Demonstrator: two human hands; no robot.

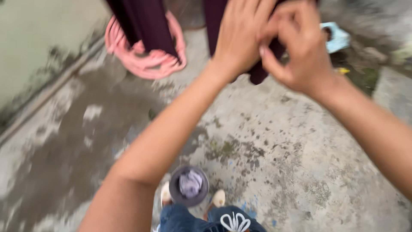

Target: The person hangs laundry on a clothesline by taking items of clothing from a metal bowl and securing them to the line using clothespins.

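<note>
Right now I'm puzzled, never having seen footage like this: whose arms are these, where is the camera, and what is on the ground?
The camera sits on a person's head and looks down, so both arms are the wearer's own. The left hand and right hand are raised together, gripping a dark maroon hanging cloth. Below is stained concrete ground. A coiled pink hose lies behind the cloth. Near the wearer's feet stands a small grey bucket holding a pale crumpled cloth. A light blue object lies at upper right, too blurred to identify.

Both hands, left hand [240,36] and right hand [296,47], apparently pinch a hanging dark maroon garment [146,25] above blurred concrete ground [279,163].
</note>
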